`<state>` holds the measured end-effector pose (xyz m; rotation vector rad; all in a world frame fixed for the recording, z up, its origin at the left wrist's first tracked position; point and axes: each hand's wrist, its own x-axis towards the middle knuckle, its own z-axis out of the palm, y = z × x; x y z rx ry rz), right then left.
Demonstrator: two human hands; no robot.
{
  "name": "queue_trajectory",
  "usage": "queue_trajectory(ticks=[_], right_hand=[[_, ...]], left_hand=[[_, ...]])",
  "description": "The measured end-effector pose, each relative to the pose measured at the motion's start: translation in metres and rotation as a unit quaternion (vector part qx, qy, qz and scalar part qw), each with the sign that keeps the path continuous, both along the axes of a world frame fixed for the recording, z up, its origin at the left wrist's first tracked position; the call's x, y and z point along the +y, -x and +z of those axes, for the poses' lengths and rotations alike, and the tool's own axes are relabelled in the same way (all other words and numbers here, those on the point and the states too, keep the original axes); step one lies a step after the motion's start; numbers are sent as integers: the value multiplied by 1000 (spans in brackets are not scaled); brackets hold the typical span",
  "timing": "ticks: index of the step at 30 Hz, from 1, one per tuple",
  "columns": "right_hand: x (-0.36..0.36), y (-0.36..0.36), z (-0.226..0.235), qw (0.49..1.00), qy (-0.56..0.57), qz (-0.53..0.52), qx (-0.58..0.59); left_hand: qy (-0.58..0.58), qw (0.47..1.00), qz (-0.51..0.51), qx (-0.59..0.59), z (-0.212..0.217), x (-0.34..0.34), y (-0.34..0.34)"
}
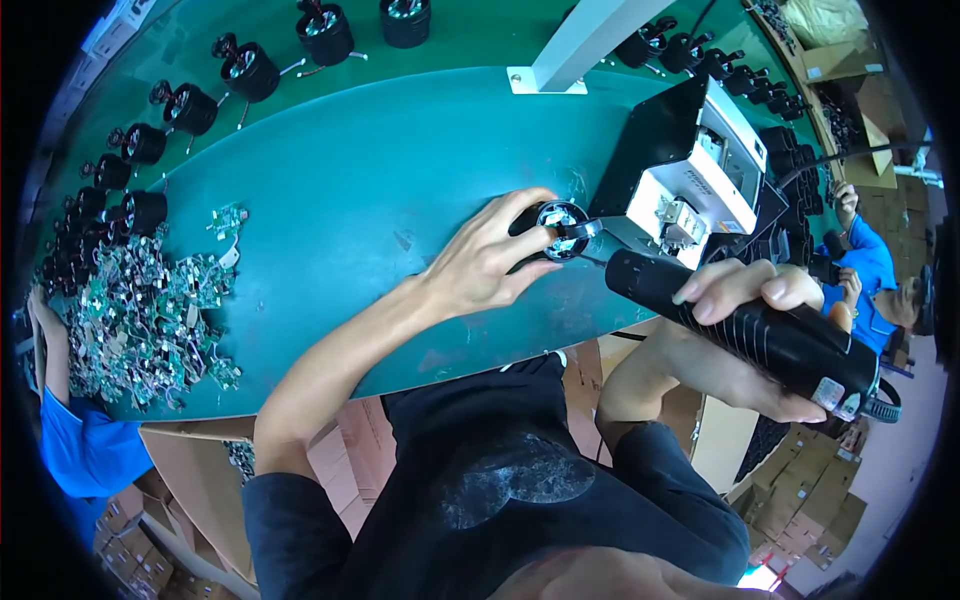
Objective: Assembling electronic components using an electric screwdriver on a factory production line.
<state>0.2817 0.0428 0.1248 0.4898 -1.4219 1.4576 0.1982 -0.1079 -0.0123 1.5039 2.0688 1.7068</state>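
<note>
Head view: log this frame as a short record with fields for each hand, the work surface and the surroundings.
left hand: grips a round black motor part on the green bench mat
right hand: holds a black electric screwdriver, tip towards the part
left of mat: heap of small green circuit boards
far edge: row of black round motor parts
beside part: white and black box-shaped machine

Matt green table mat, ribbed black plastic driver — glossy metal motor

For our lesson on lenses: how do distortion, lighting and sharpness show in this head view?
Head view: fisheye bends the green table edge into a curve, with black corners; lighting is even, shadows soft; the left hand and black power screwdriver look sharp, rim areas smear.
</note>
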Motion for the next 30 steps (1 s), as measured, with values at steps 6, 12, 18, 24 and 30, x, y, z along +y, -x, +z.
queue_trajectory(ticks=[6, 12, 18, 24, 30], right_hand=[[10, 4, -7, 999, -16, 23, -21], [10, 0, -4, 999, -7, 36, -28], [11, 1, -6, 999, -4, 30, -37], [-1, 10, -7, 998, 1, 60, -31], [-3, 21, -5, 985, -65, 150, -49]], left_hand=[[-12, 1000, 3, 21, -1, 2, 2], [-20, 1000, 0, 16, -1, 1, 1], [-14, 1000, -1, 21, -3, 2, 1], [6, 1000, -3, -17, -1, -1, -2], [-2, 1000, -6, -5, -4, 2, -2]])
